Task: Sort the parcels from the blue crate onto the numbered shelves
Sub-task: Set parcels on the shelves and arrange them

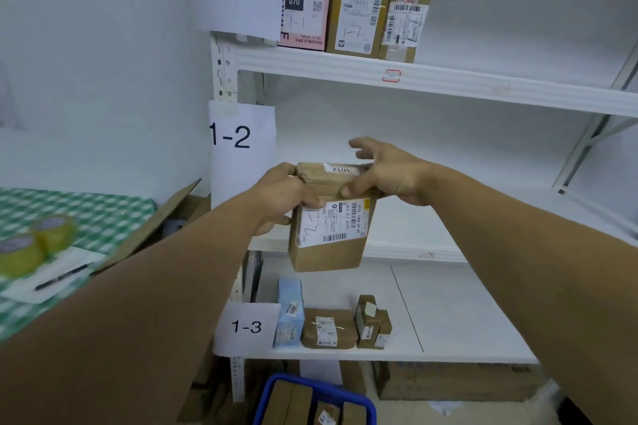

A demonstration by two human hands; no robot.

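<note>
Gripping the brown parcel [328, 254] by its upper corners, left hand [280, 197] and right hand [397, 179] hold it before the 1-2 shelf [411, 251].

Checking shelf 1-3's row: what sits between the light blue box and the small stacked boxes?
A flat brown parcel lies there, shown in the head view.

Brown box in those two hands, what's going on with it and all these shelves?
A person is sorting parcels. The left hand and right hand together grip a brown parcel, held up in front of the shelf by the 1-2 sign. Other parcels stand on the top shelf and on the 1-3 shelf below. The blue crate at the bottom holds more boxes.
</note>
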